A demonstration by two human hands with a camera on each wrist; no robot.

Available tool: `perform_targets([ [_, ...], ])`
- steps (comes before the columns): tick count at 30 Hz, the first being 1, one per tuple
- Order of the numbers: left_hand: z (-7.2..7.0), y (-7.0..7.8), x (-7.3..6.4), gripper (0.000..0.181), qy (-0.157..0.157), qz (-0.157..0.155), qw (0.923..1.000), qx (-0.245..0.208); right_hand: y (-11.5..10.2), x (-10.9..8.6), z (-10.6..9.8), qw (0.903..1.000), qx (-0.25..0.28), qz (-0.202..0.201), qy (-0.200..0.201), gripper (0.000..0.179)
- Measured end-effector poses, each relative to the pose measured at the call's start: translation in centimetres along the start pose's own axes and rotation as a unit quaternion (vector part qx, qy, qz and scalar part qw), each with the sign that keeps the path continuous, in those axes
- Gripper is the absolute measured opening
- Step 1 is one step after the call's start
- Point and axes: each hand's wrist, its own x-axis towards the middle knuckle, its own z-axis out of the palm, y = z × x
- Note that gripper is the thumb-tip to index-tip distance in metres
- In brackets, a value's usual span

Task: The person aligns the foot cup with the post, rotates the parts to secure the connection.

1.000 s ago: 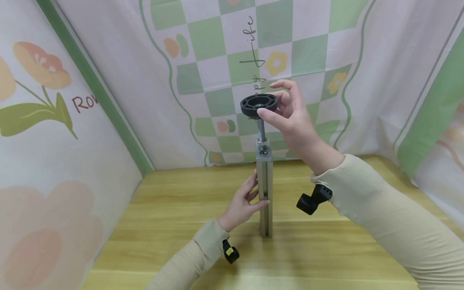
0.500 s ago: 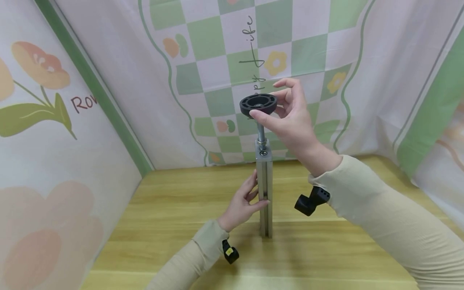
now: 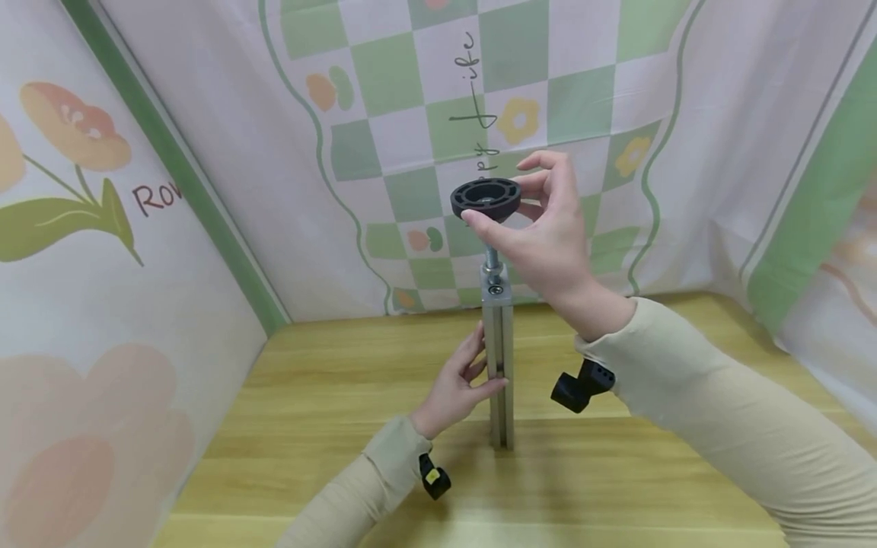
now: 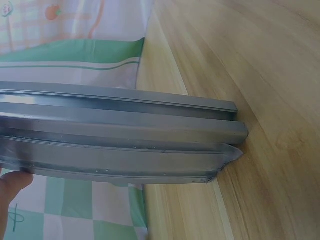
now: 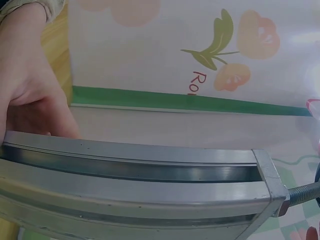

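A slotted aluminium profile (image 3: 498,350) stands upright on the table. My left hand (image 3: 445,396) grips its lower half, thumb in front and fingers behind. An end plate (image 3: 496,295) caps the top, and a threaded rod (image 3: 492,257) with a hex nut (image 5: 281,206) rises from it. Up on the rod sits a round black levelling foot (image 3: 500,207), its ribbed side facing up. My right hand (image 3: 548,243) holds this foot by the rim, thumb at the near side; its index finger is raised off. In the left wrist view the profile's bottom end meets the wood.
The wooden table (image 3: 329,365) runs back to a patterned curtain (image 3: 384,61) hanging close behind the profile. Another flowered curtain (image 3: 137,320) closes off the left side. Small black cameras (image 3: 581,387) are strapped to both wrists.
My right hand has turned a little, its thumb travelling left along the near rim of the levelling foot. The left hand and the profile keep their place.
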Motion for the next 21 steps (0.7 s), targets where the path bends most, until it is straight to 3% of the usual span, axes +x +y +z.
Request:
perform_targets([
  [7, -0.1, -0.3, -0.1, 0.085, -0.002, 0.003, 1.0, 0.004, 0.1, 0.0, -0.2, 0.9994, -0.003, 0.009, -0.032, 0.064],
  [9, -0.1, -0.4, -0.1, 0.085, -0.003, 0.004, 1.0, 0.005, 0.2, 0.0, -0.4, 0.998, 0.02, 0.02, -0.056, 0.064],
  [12, -0.1, -0.5, -0.1, 0.085, -0.003, 0.005, 1.0, 0.005, 0.5, 0.2, -0.6, 0.9892, 0.098, 0.038, -0.103, 0.06],
  [16, 0.0, -0.5, -0.1, 0.084, -0.003, 0.005, 1.0, 0.008, 1.1, 1.0, -0.9, 0.96, 0.221, 0.059, -0.161, 0.058],
  [21, 0.0, -0.5, -0.1, 0.085, -0.003, 0.0, 0.9999, 0.011, 2.1, 1.9, -1.1, 0.9022, 0.36, 0.087, -0.221, 0.058],
])
